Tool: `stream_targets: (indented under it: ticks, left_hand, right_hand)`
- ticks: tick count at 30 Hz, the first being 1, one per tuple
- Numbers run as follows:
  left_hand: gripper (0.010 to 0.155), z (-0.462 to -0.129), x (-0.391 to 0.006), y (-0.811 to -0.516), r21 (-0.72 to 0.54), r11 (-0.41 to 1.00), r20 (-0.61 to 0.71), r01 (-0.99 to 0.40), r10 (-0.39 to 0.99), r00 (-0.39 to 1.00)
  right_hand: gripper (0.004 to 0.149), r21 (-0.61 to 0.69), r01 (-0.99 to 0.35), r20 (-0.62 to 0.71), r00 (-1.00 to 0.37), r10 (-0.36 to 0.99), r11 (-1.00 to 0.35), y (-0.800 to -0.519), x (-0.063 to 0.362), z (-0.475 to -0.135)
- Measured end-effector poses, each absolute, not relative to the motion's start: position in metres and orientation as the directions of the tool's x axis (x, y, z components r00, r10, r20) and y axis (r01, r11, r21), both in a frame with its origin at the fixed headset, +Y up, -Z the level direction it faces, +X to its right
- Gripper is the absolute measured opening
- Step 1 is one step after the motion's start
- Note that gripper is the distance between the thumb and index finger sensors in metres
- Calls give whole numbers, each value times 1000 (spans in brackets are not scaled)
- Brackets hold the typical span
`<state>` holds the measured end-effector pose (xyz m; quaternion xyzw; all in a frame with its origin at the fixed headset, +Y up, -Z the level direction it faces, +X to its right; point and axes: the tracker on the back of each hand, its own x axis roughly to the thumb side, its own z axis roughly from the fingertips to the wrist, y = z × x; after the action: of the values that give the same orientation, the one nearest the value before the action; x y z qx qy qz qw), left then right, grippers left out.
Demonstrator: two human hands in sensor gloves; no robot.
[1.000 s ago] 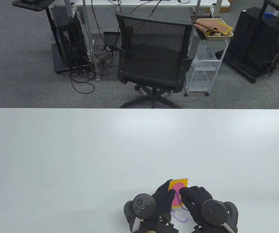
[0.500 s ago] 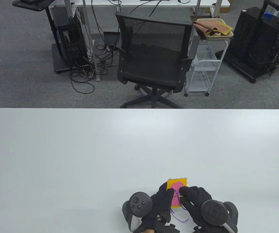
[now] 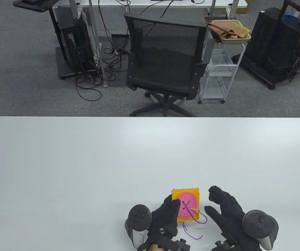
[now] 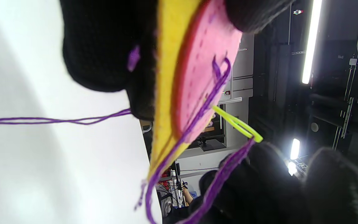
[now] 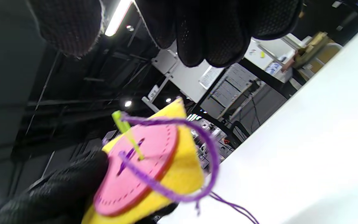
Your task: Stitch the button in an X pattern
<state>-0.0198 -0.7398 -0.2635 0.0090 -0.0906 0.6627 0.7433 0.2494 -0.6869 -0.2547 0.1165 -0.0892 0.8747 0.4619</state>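
A yellow felt square (image 3: pixel 177 194) carries a big pink button (image 3: pixel 191 200) with a purple thread (image 3: pixel 201 222) crossing its middle. My left hand (image 3: pixel 165 217) grips the square's left edge, thumb on the button, and holds it tilted above the table. A yellow-green plastic needle (image 3: pixel 194 209) sticks out of a button hole, thread in its eye. It shows in the left wrist view (image 4: pixel 236 123) and the right wrist view (image 5: pixel 126 132). My right hand (image 3: pixel 221 209) is open and apart from the piece, to its right. The button (image 5: pixel 138 174) and square (image 5: pixel 185 161) show in the right wrist view.
The white table (image 3: pixel 87 162) spreads wide to the left and far side. A loose thread tail (image 3: pixel 191 235) hangs toward the table's near edge. A black office chair (image 3: pixel 165 60) and a white cart (image 3: pixel 218 73) stand beyond the far edge.
My right hand has let go of the needle and moved right, fingers spread. The left hand has turned the piece so the button faces up, the needle left stuck in a hole.
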Motion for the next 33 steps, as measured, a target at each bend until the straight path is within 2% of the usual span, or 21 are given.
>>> stream_targets:
  ticks: [7, 16, 19, 22, 33]
  left_hand:
    - [48, -265, -18, -742, -170, 67, 117, -983, 992, 47]
    - [48, -266, -13, -746, -237, 21, 76, -971, 997, 3]
    - [48, -266, -12, -746, -248, 19, 70, -969, 998, 2]
    - [48, -266, -10, -747, -248, 30, 70, -968, 997, 13]
    - [48, -266, -10, -747, -247, 36, 64, -968, 998, 20]
  right_hand:
    - [74, 103, -909, 89, -396, 914, -404, -715, 266, -280]
    - [61, 313, -905, 33, -291, 956, -286, -736, 254, -290]
    - [66, 330, -909, 32, -259, 965, -254, -740, 249, -290]
    - [65, 331, -913, 29, -245, 969, -241, -742, 247, -290]
    - [45, 309, -919, 75, -232, 970, -244, -738, 243, -288]
